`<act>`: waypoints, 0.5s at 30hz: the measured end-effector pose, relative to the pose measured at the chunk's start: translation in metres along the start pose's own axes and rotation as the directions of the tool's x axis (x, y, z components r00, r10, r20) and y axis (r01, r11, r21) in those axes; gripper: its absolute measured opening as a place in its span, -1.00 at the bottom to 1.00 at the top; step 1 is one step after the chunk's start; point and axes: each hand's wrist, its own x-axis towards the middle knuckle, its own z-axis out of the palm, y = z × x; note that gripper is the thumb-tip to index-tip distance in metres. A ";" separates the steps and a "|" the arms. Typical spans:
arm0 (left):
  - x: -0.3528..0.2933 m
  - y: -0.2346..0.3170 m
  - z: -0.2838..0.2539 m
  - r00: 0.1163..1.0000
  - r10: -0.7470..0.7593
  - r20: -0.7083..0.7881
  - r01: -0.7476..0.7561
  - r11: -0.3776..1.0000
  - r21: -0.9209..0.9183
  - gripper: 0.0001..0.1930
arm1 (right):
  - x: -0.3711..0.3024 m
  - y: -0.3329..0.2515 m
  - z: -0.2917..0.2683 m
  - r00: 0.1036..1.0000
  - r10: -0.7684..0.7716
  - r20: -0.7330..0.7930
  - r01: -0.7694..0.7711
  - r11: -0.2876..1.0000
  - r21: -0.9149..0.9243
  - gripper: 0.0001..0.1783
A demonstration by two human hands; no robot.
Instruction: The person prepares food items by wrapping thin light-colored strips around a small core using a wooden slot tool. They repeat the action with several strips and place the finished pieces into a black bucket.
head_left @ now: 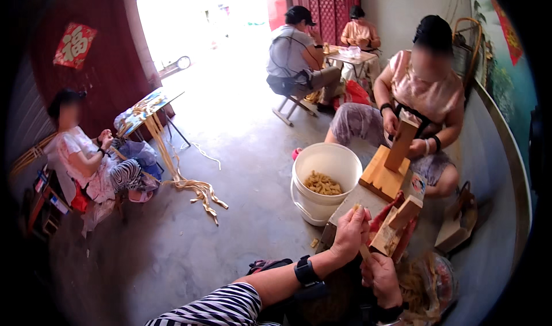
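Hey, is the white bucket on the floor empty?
No, a heap of tan pieces lies inside the bucket.

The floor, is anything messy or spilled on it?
Yes: pale strips droop untidily off the blue-topped table onto the floor, and a tan piece lies near the white bucket, apart from the pieces inside.

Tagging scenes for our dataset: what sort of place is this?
Probably a small handcraft workshop, perhaps in a home: a white bucket of short tan pieces, wooden blocks, and long tan strips trailing onto the floor.
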 end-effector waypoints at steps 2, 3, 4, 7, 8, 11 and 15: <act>0.001 0.004 -0.004 0.891 0.452 0.035 -0.419 0.793 0.443 -0.78 | -0.001 -0.004 0.006 0.999 0.038 -0.010 -0.036 0.988 0.151 -0.76; 0.001 0.009 0.001 0.650 0.680 0.339 -0.734 0.445 0.513 -0.87 | -0.004 -0.005 0.006 0.999 -0.049 0.000 0.048 0.969 0.242 -0.81; -0.004 0.020 0.000 0.660 0.504 0.557 -0.746 0.360 0.559 -0.86 | -0.008 -0.007 0.006 0.990 -0.139 -0.003 0.132 0.934 0.333 -0.86; -0.015 0.002 0.011 0.557 0.360 0.748 -0.824 0.351 0.445 -0.70 | -0.025 -0.007 -0.001 0.935 -0.323 -0.145 0.345 0.924 0.168 -0.91; -0.024 -0.002 0.013 0.620 0.276 0.734 -0.764 0.423 0.486 -0.70 | -0.001 0.016 -0.013 0.656 -0.748 -0.104 0.623 0.614 -0.485 -0.87; -0.032 -0.025 0.009 0.864 0.120 0.490 -0.443 0.644 0.624 -0.69 | -0.001 0.008 -0.007 0.692 -0.722 0.018 0.415 0.376 -0.828 -0.77; -0.015 -0.029 0.008 0.909 -0.230 0.347 -0.077 0.726 0.683 -0.71 | -0.001 0.011 -0.024 0.799 -0.549 -0.245 0.324 0.736 -0.594 -0.77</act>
